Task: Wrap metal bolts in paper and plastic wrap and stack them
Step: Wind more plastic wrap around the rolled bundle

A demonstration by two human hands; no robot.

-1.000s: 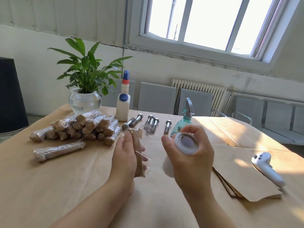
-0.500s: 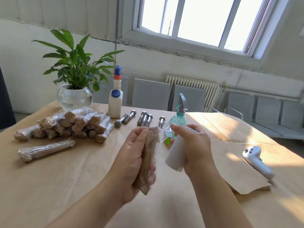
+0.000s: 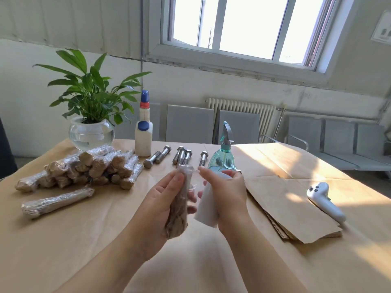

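Above the desk's [image 3: 63,240] middle, the left hand's [image 3: 160,206] fingers [image 3: 177,180] curl round an upright paper-wrapped bolt [image 3: 178,208], while the right hand [image 3: 228,195] grips the plastic wrap roll [image 3: 206,208] just beside it. Wrapped bolts [image 3: 93,166] are stacked toward the far left corner, bare bolts [image 3: 182,156] along the far edge.

A paper-wrapped bolt [image 3: 178,205] (brown, partly sheathed in clear film) is held nearly upright beside a white plastic wrap roll [image 3: 208,205], while finished bundles [image 3: 93,168] are stacked at the left and six bare bolts [image 3: 179,156] are lined up behind.
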